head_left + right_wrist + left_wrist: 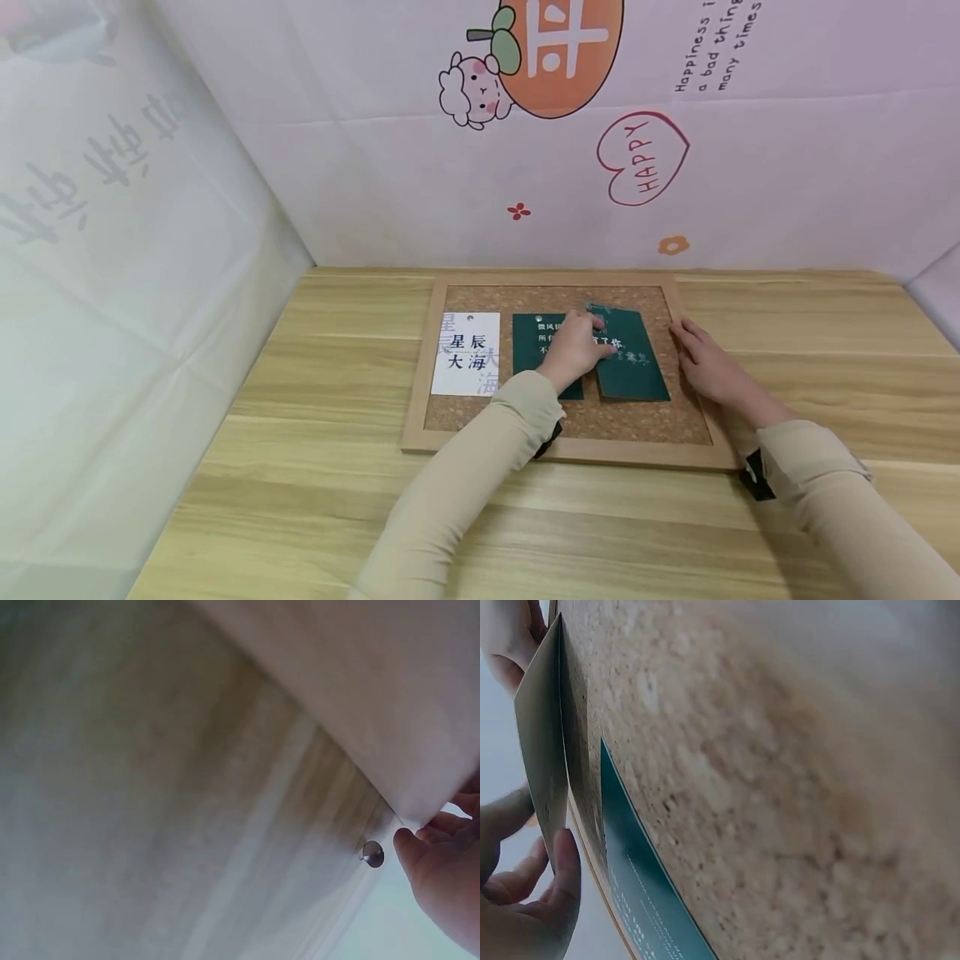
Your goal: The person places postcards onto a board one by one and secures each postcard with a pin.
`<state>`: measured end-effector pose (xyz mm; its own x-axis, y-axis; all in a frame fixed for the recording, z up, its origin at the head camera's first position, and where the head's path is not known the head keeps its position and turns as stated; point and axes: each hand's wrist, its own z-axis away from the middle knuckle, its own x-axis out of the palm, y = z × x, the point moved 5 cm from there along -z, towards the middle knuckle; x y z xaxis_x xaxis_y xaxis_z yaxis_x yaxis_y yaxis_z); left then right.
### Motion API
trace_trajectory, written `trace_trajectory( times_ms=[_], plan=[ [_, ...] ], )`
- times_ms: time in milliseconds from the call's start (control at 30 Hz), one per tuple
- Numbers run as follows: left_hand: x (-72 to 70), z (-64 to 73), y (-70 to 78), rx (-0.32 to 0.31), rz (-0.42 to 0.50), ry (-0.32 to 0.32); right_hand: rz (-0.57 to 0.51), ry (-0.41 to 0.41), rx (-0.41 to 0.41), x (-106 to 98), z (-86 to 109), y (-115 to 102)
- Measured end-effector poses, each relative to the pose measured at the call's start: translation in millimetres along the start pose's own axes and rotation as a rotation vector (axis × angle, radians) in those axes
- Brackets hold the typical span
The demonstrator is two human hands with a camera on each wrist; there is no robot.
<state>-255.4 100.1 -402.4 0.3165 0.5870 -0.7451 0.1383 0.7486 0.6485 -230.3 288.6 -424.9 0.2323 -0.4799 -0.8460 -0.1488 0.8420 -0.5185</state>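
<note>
My left hand pinches the left edge of a dark green card with white writing. That card is tilted up off the corkboard; in the left wrist view its pale back shows. Partly under the left hand lies another dark green card, with a thumbtack at its top. My right hand rests at the board's right side, fingers extended along the wooden frame. In the right wrist view a metal thumbtack lies on the table close to the right thumb.
A white card with dark characters is on the left of the corkboard, a thumbtack at its top. The board lies on a wood-grain table. A printed white cloth hangs behind the table and along the left.
</note>
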Motion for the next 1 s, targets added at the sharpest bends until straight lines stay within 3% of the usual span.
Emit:
trace_trajectory(
  times_ms=[167, 367, 667, 833, 1000],
  plan=[
    [5.5, -1.8, -4.4, 0.007, 0.016, -0.076, -0.001, -0.008, 0.003, -0.7, -0.7, -0.3],
    [10.8, -2.9, -5.3, 0.032, -0.028, -0.158, -0.015, -0.021, 0.020, -1.1, -1.3, 0.8],
    [11.8, 1.5, -0.4, 0.050, -0.081, -0.184, -0.090, 0.012, 0.037, -11.4, 3.8, 2.1],
    [12.3, 3.2, 2.6, 0.047, -0.099, -0.170, -0.103, 0.117, 0.106, -21.1, 11.7, 11.4],
    [14.0, 3.5, 4.3, 0.033, -0.072, -0.160, -0.097, 0.195, 0.124, -31.6, 17.3, 20.9]
  ],
)
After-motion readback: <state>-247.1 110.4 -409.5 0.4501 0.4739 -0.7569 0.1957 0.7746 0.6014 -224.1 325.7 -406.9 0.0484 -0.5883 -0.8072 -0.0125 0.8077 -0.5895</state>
